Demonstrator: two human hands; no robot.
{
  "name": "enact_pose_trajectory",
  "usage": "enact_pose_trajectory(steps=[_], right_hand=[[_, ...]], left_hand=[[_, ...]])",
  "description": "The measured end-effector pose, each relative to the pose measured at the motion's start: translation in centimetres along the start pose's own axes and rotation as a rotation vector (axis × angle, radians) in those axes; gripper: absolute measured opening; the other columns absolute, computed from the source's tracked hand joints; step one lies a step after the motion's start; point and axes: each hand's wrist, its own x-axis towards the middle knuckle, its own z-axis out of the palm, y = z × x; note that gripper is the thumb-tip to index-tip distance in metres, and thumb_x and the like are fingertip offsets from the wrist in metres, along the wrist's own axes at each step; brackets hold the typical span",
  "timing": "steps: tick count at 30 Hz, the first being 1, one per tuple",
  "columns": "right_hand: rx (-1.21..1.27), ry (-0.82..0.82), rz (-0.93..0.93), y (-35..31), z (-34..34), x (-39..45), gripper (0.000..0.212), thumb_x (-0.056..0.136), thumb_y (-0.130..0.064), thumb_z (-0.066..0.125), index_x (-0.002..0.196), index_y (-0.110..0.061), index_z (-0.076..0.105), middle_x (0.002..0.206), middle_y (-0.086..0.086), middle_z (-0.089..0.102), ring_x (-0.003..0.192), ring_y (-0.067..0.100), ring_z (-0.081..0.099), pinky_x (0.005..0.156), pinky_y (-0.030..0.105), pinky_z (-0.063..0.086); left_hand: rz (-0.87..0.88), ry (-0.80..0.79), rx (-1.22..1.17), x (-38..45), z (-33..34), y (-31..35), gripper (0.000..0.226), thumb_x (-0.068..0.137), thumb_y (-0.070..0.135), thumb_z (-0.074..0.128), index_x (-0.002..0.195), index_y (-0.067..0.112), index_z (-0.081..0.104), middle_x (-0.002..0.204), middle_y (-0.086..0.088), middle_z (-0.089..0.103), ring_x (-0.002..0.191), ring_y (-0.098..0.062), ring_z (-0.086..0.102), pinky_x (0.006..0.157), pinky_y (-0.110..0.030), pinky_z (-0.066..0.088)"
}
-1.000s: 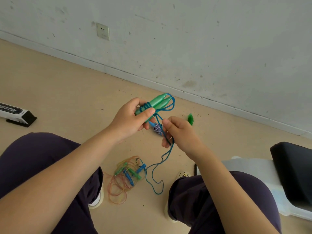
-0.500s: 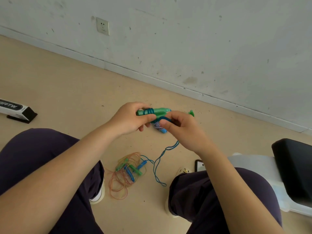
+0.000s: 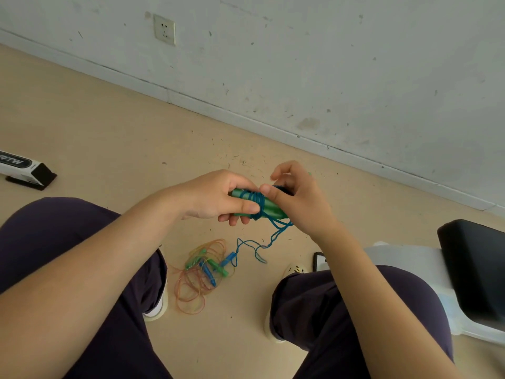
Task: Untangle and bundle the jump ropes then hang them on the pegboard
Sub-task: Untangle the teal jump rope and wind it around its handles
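Even, soft daylight, no glare or hard shadows. Wide-angle bend tilts the scuffed pale grey wall (image 3: 328,64) and skirting line. Slightly soft overall; tan matte floor (image 3: 95,127) evenly lit, mild compression smear.

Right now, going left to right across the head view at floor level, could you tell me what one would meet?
Black-and-white box → tangled ropes on the floor → phone → white chair → black cushion.

We see a bare indoor room: a scuffed grey wall (image 3: 328,64) with a socket (image 3: 164,30), a skirting board (image 3: 246,116), and a gritty beige floor (image 3: 109,127), beside a white seat (image 3: 404,258).
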Motion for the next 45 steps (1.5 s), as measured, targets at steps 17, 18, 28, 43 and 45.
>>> enact_pose_trajectory(steps=[17,18,28,43,45], right_hand=[[0.552,-0.332,0.166,0.5,-1.3,0.1,0.041,0.092,-0.034,0.059,0.121,-0.006,0.058,0.101,0.018,0.060,0.071,0.020,0.057,0.061,0.027,0.042],[0.578,-0.318,0.170,0.6,-1.3,0.2,0.040,0.091,-0.030,0.060,0.122,-0.007,0.056,0.098,0.016,0.060,0.067,0.018,0.055,0.059,0.026,0.040],[0.059,-0.167,0.070,-0.4,0.8,-0.3,0.021,0.099,-0.025,0.058,0.082,-0.015,0.067,0.054,-0.014,0.043,0.050,0.003,0.036,0.050,0.015,0.032],[-0.278,0.122,-0.232,-0.3,-0.5,-0.3,0.016,0.080,-0.018,0.080,0.073,-0.009,0.069,0.076,-0.006,0.053,0.070,0.003,0.048,0.065,0.013,0.032],[-0.296,0.104,-0.203,-0.1,-0.1,-0.3,0.021,0.081,-0.021,0.079,0.071,-0.011,0.064,0.074,-0.007,0.052,0.069,0.003,0.046,0.064,0.012,0.032]], left_hand=[[0.116,0.233,-0.371,-0.1,0.6,1.0,0.025,0.095,0.009,0.060,0.118,0.019,0.060,0.074,-0.005,0.069,0.059,-0.013,0.060,0.052,-0.022,0.048],[0.115,0.271,-0.442,0.0,0.5,1.2,0.025,0.093,0.013,0.061,0.117,0.018,0.059,0.074,-0.006,0.070,0.058,-0.014,0.061,0.052,-0.022,0.048],[0.076,0.662,-0.436,0.5,-0.6,0.7,0.017,0.101,0.015,0.058,0.116,0.008,0.059,0.071,-0.006,0.071,0.053,-0.014,0.060,0.047,-0.023,0.045],[-0.042,-0.010,-0.111,0.0,0.1,0.4,0.024,0.102,0.014,0.055,0.122,0.021,0.066,0.074,-0.001,0.068,0.062,-0.011,0.060,0.051,-0.022,0.048],[-0.057,-0.048,-0.112,-0.1,0.2,0.3,0.027,0.103,0.011,0.052,0.124,0.025,0.063,0.077,-0.001,0.068,0.065,-0.009,0.060,0.053,-0.022,0.048]])
